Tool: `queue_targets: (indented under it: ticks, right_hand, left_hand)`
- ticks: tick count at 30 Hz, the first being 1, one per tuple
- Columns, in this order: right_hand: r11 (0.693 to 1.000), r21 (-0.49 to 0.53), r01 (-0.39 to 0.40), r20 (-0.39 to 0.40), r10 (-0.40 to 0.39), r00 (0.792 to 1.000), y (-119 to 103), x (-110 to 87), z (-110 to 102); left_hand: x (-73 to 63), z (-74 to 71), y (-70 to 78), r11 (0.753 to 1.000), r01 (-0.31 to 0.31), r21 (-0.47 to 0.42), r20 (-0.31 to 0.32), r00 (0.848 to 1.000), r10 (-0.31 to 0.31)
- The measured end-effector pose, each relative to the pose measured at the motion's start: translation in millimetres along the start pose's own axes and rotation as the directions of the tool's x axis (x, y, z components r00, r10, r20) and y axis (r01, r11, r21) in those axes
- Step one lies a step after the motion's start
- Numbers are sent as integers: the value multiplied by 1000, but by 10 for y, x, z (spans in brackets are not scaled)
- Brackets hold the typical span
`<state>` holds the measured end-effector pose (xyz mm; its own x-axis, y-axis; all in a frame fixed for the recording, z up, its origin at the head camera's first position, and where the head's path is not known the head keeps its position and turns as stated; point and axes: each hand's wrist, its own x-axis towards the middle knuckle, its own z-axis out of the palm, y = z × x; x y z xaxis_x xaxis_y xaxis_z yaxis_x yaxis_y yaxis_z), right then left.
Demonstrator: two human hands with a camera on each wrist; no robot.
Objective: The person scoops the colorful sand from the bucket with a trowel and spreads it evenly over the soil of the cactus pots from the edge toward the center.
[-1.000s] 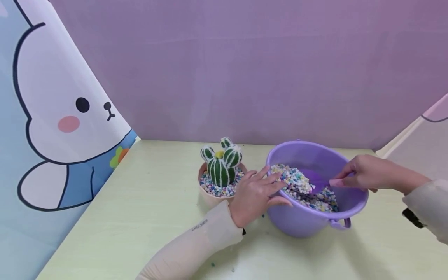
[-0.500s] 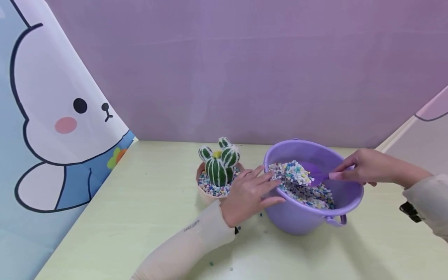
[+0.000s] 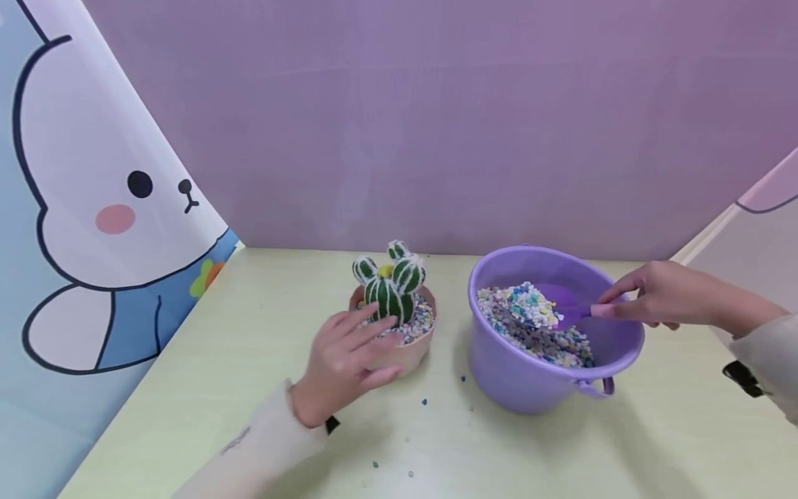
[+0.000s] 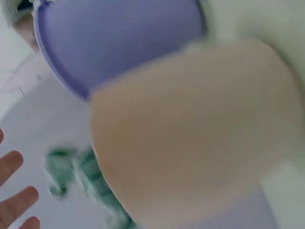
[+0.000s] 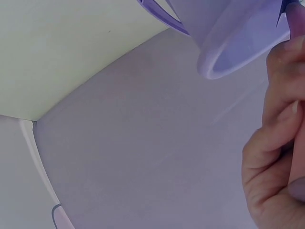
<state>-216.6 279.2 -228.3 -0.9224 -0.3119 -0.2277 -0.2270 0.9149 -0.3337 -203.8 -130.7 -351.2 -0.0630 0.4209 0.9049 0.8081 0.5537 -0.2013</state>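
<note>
My right hand [image 3: 663,298] grips the handle of a purple scoop [image 3: 566,308] over a purple bucket [image 3: 530,374]. Small multicoloured pebbles [image 3: 533,305] are heaped on the scoop, and more pebbles lie inside the bucket. My left hand [image 3: 346,357], fingers spread, is at the near left side of a peach flowerpot [image 3: 414,353], overlapping its rim in the head view. A green cactus [image 3: 389,294] with white stripes and a yellow flower stands in the pot among similar pebbles. In the left wrist view the pot [image 4: 190,138] looms large beside my fingertips [image 4: 14,162].
A few stray pebbles [image 3: 424,402] lie on the pale yellow-green table [image 3: 293,298]. Behind it rises a purple backdrop [image 3: 436,138]. A panel with a white cartoon animal [image 3: 118,159] borders the left side. The bucket's handle [image 3: 598,389] sticks out at its near right.
My left hand has left the bucket rim and moved left to the flowerpot. The loaded scoop has risen slightly out of the pebbles in the bucket, still in my right hand.
</note>
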Motion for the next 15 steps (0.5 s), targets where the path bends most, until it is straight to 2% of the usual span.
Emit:
queue_targets:
  ticks: [3,7,12,15]
  right_hand:
    - [1000,-9,4,-16,-4,1000,-49,-18,-11]
    - [1000,-19,5,-42,-6,999,-106,-47,-18]
    - [1000,-13,1,-56,-2,998,-150,-59,-14]
    - [1000,4,-20,-59,20,998,-163,-63,-15]
  left_hand:
    - [-170,-174,-116,996,90,0,23,996,-90]
    - [-356,-324,-221,982,184,34,107,977,-186]
    - [-507,-354,-328,966,251,70,200,945,-260]
    - [-570,-328,-409,946,317,63,260,910,-323]
